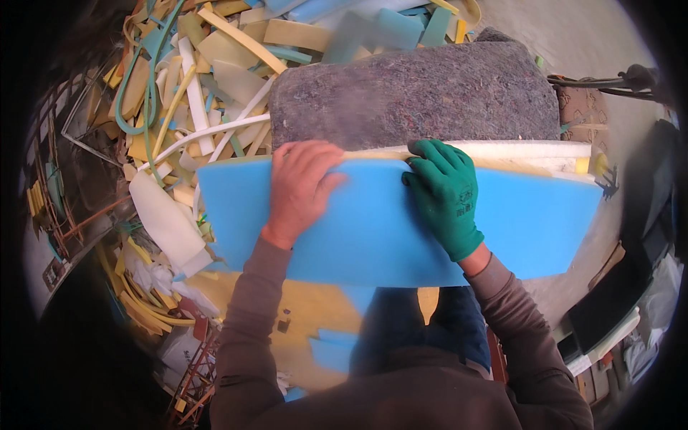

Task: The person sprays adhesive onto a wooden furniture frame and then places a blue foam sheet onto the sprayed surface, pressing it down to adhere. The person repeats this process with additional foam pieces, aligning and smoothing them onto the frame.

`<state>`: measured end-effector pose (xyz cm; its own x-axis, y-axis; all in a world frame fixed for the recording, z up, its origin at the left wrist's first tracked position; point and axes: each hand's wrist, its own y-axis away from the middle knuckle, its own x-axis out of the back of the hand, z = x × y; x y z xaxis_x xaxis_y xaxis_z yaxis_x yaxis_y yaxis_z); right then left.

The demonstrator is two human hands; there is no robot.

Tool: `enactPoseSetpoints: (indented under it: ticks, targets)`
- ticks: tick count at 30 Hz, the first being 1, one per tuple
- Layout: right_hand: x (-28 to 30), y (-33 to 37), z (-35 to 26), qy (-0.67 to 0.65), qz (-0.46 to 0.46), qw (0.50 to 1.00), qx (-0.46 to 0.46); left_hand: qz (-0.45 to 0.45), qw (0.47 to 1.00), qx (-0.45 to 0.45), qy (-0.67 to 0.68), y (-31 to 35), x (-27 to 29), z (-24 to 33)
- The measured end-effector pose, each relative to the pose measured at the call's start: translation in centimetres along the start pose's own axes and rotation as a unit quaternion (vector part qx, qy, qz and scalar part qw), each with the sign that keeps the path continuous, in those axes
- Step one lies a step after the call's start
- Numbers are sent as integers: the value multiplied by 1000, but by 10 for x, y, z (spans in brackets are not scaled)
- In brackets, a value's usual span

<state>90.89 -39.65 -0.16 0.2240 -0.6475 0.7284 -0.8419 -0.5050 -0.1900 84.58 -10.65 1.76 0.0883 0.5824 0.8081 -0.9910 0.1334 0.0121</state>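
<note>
We reach forward, our bare left hand (304, 180) back-up with thumb apart, our green-gloved right hand (446, 192) with curled fingers.

Open path over wide blue foam sheet (365, 229), between bare left hand (301, 186) and green-gloved right hand (448, 193); beyond, mottled grey fibrous block (416, 93) bars way; leftward, tangled multicoloured foam offcuts (229, 79) crowd
</note>
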Motion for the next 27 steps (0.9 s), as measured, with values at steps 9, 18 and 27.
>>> enactPoseSetpoints:
  ticks: [9,18,27]
  targets:
    - [-2,-9,-7,-5,43,999,15,77,990,28,-115,-4,-42,39]
    - [92,19,57,40,-11,999,-24,75,989,45,-115,-13,-46,54]
    - [176,72,147,33,-131,990,-37,17,998,-61,-13,-57,-89,126]
